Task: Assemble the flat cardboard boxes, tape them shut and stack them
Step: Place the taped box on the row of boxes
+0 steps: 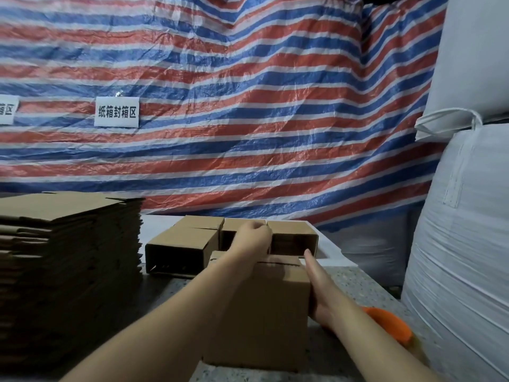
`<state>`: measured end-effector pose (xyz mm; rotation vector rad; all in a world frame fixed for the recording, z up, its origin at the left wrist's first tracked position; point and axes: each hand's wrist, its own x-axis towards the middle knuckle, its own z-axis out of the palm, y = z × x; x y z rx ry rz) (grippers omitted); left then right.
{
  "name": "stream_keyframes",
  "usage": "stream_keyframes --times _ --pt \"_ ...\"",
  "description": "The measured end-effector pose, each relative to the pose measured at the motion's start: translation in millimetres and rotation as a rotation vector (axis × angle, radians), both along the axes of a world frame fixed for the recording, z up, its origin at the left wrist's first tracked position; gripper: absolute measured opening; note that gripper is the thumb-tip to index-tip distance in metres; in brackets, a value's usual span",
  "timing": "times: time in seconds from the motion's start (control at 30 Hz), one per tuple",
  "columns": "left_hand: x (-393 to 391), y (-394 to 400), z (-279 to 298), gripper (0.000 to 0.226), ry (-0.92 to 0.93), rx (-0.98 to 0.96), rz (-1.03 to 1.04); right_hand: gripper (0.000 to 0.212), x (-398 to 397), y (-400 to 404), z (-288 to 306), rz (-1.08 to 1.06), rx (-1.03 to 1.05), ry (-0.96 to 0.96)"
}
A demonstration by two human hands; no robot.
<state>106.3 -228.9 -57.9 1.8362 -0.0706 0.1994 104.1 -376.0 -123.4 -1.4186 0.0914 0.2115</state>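
Centrally, one brown assembled cardboard box: right hand flat against its side, fingers straight; left hand curled behind it, grip unclear.

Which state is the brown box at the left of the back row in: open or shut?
Open. The box lies on its side, its near end untaped, showing a dark hollow interior.

We see a striped tarp at twelve o'clock bearing a sign, white sacks at three.
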Motion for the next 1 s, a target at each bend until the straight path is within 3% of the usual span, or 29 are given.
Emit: stream_keyframes --times 0.07,0.13,0.23,0.3,0.33,0.4,0.5,0.67,0.8,0.9,1.0 --pt "2 20 8 0.025 -0.021 -0.168 0.106 0.081 1 -4 5 -0.032 -0.114 0.006" --pt "6 48 14 0.022 -0.1 -0.111 0.252 0.081 1 -8 17 -0.116 -0.289 0.011" --pt "8 87 13 0.03 -0.095 0.391 0.391 0.09 -1 -14 34 -0.111 -0.573 0.102" --pt "6 98 8 0.047 0.097 0.672 0.319 0.1 -2 -17 44 -0.047 -0.672 0.19" --pt "4 99 5 0.062 0.259 0.725 0.275 0.104 -3 -18 48 -0.018 -0.675 0.235" --pt "-4 97 0 0.095 0.554 0.641 0.173 0.11 -4 -16 52 0.063 -0.64 0.299" --pt "-12 87 1 0.097 0.665 0.533 0.053 0.107 -8 -8 55 0.101 -0.629 0.304" --pt "-15 80 14 0.069 0.384 0.364 0.08 0.09 -10 -2 69 0.024 -0.746 0.097" --pt "-7 88 18 0.078 0.177 -0.029 0.062 0.068 -6 -4 66 -0.071 -0.479 -0.122" --pt "-8 86 6 0.066 0.107 0.011 0.089 0.052 -3 -2 39 -0.125 -0.31 -0.207" --pt "-12 87 -23 0.046 0.066 -0.045 0.055 0.076 -13 1 8 -0.145 -0.316 -0.312"
